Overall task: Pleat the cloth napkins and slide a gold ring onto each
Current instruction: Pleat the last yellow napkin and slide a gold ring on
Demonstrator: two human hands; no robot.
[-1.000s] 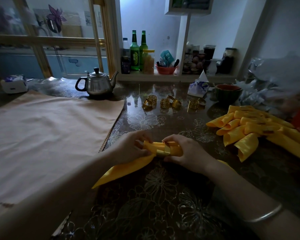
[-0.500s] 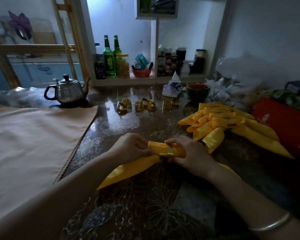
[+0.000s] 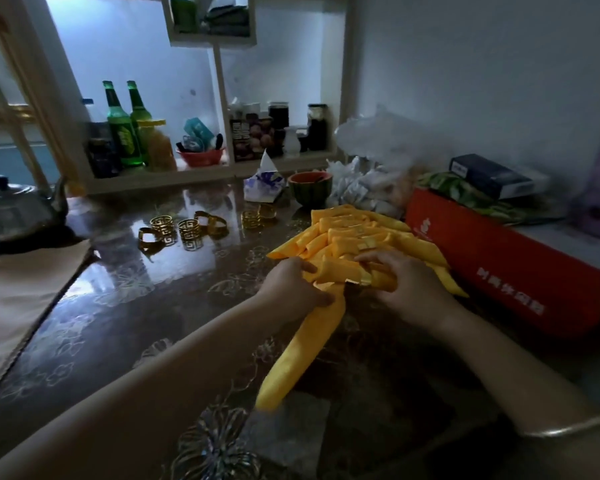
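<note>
Yellow pleated napkin (image 3: 310, 348) is held low over the table (image 3: 136, 306), right of center. Its near tail slants down-left to the tabletop and its far end lies against the pile (image 3: 347, 233) of ringed yellow napkins. A gold ring (image 3: 359, 280) sits around the napkin near that far end.

Left hand (image 3: 291, 289) grips the napkin's middle, fingers curled over the fold and thumb on the near side. Right hand (image 3: 407, 289) holds the far end just beside the ring, fingers curled onto the cloth. The hands are near each other but not touching, with the ring between them. A silver bracelet (image 3: 565, 427) is on the right wrist.

The pile fans out behind the hands and touches a red box (image 3: 499, 271) on its right. Loose rings (image 3: 187, 228) are scattered farther left on the glossy floral table, well apart from the hands. A steel teapot (image 3: 18, 213) stands at the far left, with a beige cloth (image 3: 14, 299) spread in front of it.

Behind the pile are a bowl (image 3: 310, 188), a tissue pack (image 3: 264, 181) and plastic bags (image 3: 378, 161). Two green bottles (image 3: 122, 133) and jars stand on the shelf (image 3: 201, 176) at the back.
</note>
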